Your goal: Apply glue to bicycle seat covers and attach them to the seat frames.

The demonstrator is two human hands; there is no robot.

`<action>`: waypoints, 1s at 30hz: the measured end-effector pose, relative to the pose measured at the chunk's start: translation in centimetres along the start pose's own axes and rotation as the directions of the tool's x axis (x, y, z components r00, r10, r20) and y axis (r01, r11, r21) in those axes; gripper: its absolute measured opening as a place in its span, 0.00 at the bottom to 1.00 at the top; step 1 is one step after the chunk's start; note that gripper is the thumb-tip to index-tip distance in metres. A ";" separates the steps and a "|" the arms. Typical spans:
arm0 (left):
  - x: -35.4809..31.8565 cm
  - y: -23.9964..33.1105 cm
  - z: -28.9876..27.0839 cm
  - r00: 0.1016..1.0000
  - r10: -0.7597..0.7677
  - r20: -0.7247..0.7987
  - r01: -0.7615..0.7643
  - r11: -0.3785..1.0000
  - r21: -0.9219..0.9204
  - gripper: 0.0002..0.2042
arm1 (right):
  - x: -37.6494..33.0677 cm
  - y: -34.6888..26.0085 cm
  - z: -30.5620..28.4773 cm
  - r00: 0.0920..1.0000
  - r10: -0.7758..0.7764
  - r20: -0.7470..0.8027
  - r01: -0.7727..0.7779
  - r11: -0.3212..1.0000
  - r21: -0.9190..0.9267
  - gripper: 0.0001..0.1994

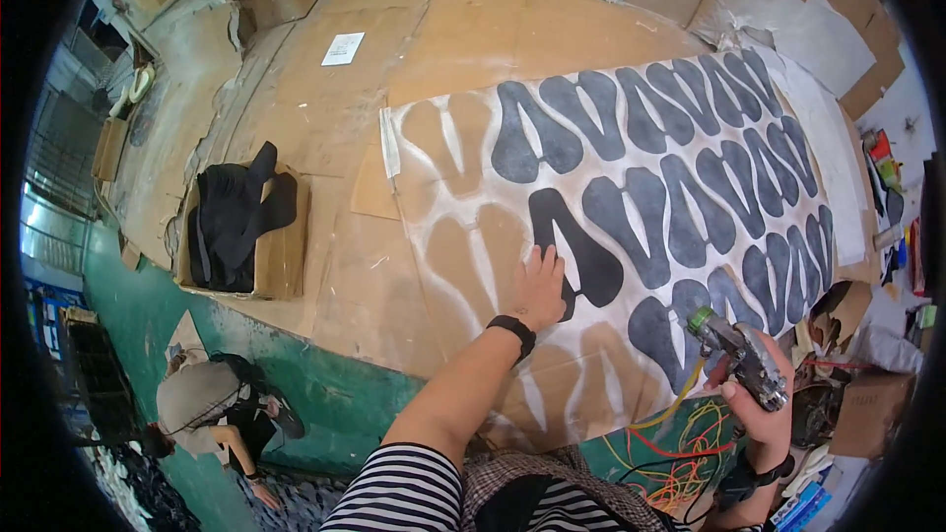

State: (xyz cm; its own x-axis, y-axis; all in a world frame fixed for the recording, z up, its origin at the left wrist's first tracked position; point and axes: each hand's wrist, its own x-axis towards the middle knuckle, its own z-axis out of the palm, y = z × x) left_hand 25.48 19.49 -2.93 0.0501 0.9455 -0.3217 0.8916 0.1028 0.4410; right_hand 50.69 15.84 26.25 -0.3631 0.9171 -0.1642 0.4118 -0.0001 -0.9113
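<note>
My left hand (540, 294) lies with its fingers stretched out over the inner edge of a U-shaped shoe upper piece (603, 266), deep black and flat on the cardboard sheet. My right hand (767, 389) is wrapped round a metal spray gun (744, 360) with a green-topped nozzle end, held above the sheet's near right part. Rows of similar pieces coated greyish white (631, 212) cover the sheet to the right. Bare brown outlines (463, 256) of the same shape, edged in white, show to the left. A cardboard box (281, 266) at left holds a pile of black pieces (232, 217).
A yellow hose (680, 396) runs from the gun toward tangled coloured hoses (680, 473) on the green floor. A small white paper (343, 48) lies on the far cardboard. Another person (202, 399) bends low at lower left. A brown carton (864, 414) stands at right.
</note>
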 end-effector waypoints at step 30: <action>-4.3 7.3 5.1 0.997 0.053 -0.062 -0.052 0.998 0.024 0.31 | -7.7 4.9 -4.5 0.993 0.104 -0.056 -0.096 0.987 0.132 0.29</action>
State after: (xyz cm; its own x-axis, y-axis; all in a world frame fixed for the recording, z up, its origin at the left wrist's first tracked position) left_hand 34.08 14.65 -2.57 0.0698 0.9669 -0.2454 0.8985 0.0459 0.4365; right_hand 59.28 10.54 24.78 -0.2708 0.9330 -0.2372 0.3310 -0.1411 -0.9330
